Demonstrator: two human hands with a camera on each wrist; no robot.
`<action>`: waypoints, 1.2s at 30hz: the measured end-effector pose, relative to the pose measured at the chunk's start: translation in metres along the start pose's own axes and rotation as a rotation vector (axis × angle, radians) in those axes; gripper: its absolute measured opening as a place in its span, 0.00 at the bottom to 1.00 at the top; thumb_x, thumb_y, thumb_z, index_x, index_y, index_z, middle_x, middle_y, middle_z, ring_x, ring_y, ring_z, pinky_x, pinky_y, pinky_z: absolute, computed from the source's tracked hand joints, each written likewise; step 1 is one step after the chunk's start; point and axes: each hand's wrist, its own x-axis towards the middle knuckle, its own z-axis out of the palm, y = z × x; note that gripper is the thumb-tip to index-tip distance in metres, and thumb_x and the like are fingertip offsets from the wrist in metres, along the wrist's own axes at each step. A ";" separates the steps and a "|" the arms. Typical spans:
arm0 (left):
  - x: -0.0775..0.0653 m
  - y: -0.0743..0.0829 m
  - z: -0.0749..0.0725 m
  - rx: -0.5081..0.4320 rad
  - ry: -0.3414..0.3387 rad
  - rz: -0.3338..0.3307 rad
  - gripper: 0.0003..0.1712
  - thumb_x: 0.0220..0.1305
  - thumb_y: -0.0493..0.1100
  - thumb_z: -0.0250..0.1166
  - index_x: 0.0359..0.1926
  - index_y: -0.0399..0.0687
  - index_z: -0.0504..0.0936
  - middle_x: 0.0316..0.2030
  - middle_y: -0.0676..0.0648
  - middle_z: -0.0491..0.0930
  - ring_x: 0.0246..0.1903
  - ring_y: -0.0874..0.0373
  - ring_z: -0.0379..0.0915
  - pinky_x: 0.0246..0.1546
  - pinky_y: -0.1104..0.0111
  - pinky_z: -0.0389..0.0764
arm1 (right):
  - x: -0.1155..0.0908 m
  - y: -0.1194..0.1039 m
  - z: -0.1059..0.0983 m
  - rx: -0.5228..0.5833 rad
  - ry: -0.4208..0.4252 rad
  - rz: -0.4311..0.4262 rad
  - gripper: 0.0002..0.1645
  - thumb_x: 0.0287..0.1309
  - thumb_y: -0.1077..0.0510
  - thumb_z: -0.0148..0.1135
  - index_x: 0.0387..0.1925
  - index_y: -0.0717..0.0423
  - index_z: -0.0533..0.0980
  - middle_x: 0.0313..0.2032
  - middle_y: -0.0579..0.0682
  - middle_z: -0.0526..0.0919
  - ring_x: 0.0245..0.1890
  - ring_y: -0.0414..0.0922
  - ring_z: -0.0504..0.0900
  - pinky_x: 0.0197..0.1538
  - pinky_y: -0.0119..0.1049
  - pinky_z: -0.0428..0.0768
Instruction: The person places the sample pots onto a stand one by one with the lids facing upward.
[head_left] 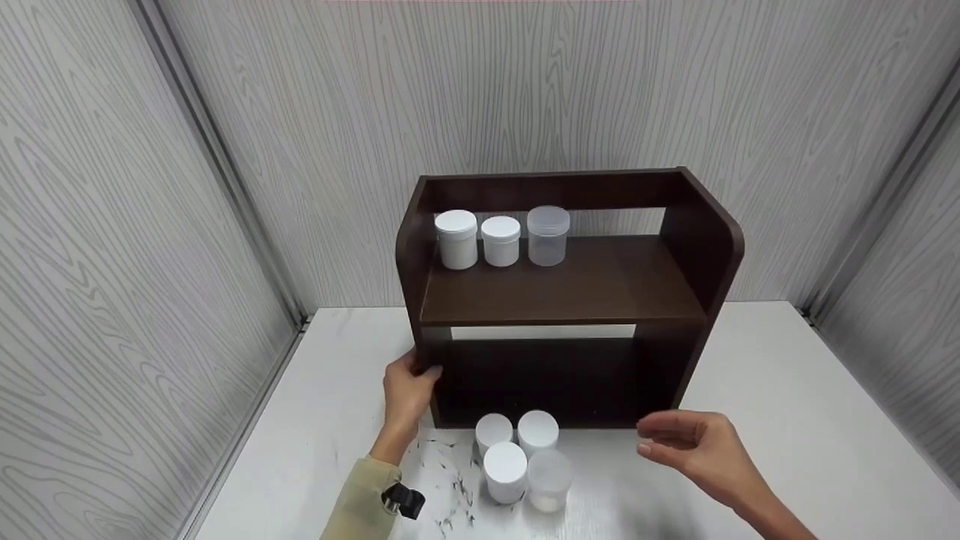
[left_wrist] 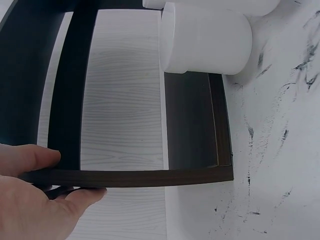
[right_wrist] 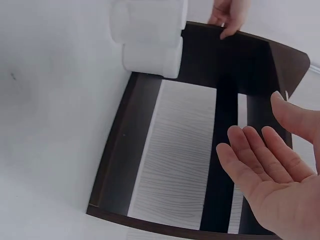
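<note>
Left hand (head_left: 406, 391), lower centre, grips the side of the dark shelf (head_left: 600, 289), where even pressure should steady it; right hand (head_left: 709, 456), lower right, is empty, fingers loosely extended.

In the head view: dark brown shelf (head_left: 562, 281); white jars (head_left: 505, 465) and a translucent jar (head_left: 550, 476) at six o'clock; beige sleeve (head_left: 360, 491) at seven; black-streaked white table (head_left: 337, 397); grey wood-grained wall (head_left: 480, 90) at twelve.

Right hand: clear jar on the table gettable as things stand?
Probably yes: the right hand is empty, and nothing shows between it and the clear jar on the table.
</note>
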 end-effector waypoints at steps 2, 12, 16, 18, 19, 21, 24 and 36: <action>0.000 0.000 0.000 -0.002 0.006 -0.006 0.27 0.66 0.31 0.65 0.65 0.25 0.77 0.56 0.30 0.83 0.58 0.38 0.80 0.61 0.49 0.78 | -0.001 0.005 0.002 -0.002 -0.011 0.013 0.20 0.57 0.61 0.79 0.48 0.68 0.85 0.44 0.58 0.90 0.42 0.45 0.90 0.46 0.34 0.87; -0.001 0.001 0.000 -0.008 0.001 -0.002 0.28 0.68 0.32 0.65 0.66 0.25 0.75 0.58 0.29 0.81 0.60 0.37 0.78 0.63 0.48 0.77 | -0.006 0.026 0.019 -0.010 -0.062 0.010 0.20 0.57 0.58 0.80 0.48 0.66 0.86 0.43 0.55 0.90 0.43 0.46 0.90 0.47 0.33 0.86; -0.001 0.001 -0.001 -0.008 -0.007 0.003 0.29 0.69 0.32 0.63 0.68 0.23 0.73 0.59 0.29 0.81 0.61 0.36 0.78 0.62 0.48 0.77 | -0.006 0.033 0.029 0.003 -0.079 0.005 0.23 0.56 0.58 0.80 0.50 0.66 0.85 0.45 0.55 0.90 0.45 0.50 0.90 0.48 0.34 0.86; -0.001 0.000 -0.001 -0.008 -0.010 0.008 0.29 0.69 0.31 0.62 0.68 0.23 0.72 0.59 0.28 0.80 0.61 0.36 0.78 0.62 0.47 0.77 | -0.005 0.035 0.034 -0.002 -0.086 0.012 0.22 0.55 0.57 0.81 0.49 0.65 0.85 0.44 0.55 0.90 0.45 0.51 0.90 0.49 0.33 0.86; -0.001 0.000 -0.001 -0.006 -0.010 0.006 0.29 0.69 0.31 0.62 0.69 0.23 0.72 0.59 0.28 0.80 0.61 0.36 0.77 0.63 0.47 0.77 | -0.005 0.036 0.036 -0.004 -0.093 0.013 0.22 0.55 0.57 0.81 0.48 0.64 0.85 0.44 0.54 0.90 0.45 0.52 0.90 0.49 0.33 0.85; -0.001 0.000 0.000 -0.002 -0.013 0.007 0.29 0.69 0.31 0.62 0.69 0.22 0.71 0.60 0.27 0.80 0.62 0.36 0.77 0.63 0.48 0.77 | -0.005 0.038 0.041 -0.011 -0.099 0.012 0.21 0.55 0.57 0.81 0.47 0.63 0.86 0.43 0.53 0.90 0.46 0.53 0.90 0.49 0.33 0.85; -0.001 -0.001 0.001 0.007 -0.012 0.018 0.29 0.69 0.30 0.61 0.69 0.21 0.71 0.60 0.26 0.78 0.63 0.34 0.76 0.63 0.47 0.77 | -0.003 0.041 0.047 -0.020 -0.104 -0.002 0.20 0.54 0.56 0.82 0.45 0.61 0.87 0.42 0.51 0.90 0.46 0.54 0.90 0.51 0.34 0.85; -0.001 -0.002 0.000 0.002 0.005 0.033 0.27 0.67 0.29 0.62 0.66 0.23 0.75 0.57 0.28 0.81 0.60 0.36 0.79 0.61 0.48 0.79 | 0.005 0.045 0.070 0.022 -0.132 -0.070 0.23 0.51 0.58 0.84 0.46 0.64 0.86 0.44 0.60 0.90 0.46 0.51 0.90 0.52 0.40 0.86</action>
